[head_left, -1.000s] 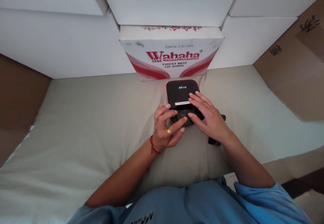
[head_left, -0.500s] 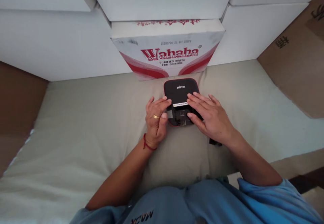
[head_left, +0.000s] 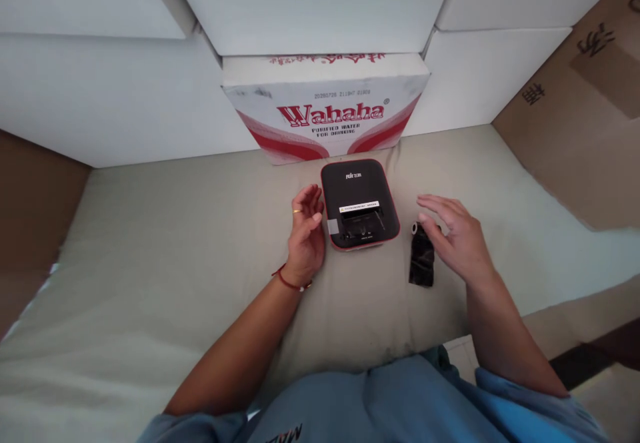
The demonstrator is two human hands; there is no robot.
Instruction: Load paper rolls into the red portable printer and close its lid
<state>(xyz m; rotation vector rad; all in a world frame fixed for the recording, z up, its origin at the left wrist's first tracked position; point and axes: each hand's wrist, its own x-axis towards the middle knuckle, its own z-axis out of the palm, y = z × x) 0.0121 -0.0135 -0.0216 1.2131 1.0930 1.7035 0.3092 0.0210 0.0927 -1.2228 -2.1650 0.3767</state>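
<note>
A flat black square device (head_left: 356, 193) with a red edge and rounded corners lies on the cloth. It has a white label strip, a dark recessed window near its front edge and a small grey patch on its left. My left hand (head_left: 306, 233) stands at its left side, fingers loosely curled and apart, holding nothing; whether it touches the edge I cannot tell. To the right, my right hand (head_left: 457, 236) hovers with fingers stretched and thumb apart, empty. Partly under that thumb lies a black roll (head_left: 423, 259) with a pale ring-shaped core end and a loose shiny film tail.
Behind the device stands a white and red Wahaha water carton (head_left: 333, 119). White boxes (head_left: 310, 6) are stacked behind it. Brown cardboard (head_left: 575, 123) bounds the right side, with more brown cardboard (head_left: 40, 223) at the left. A beige cloth (head_left: 175, 249) covers the surface.
Both hands have come off the device's top, left hand to its left side and right hand further right. The black roll, mostly hidden before, now shows. The view has shifted slightly.
</note>
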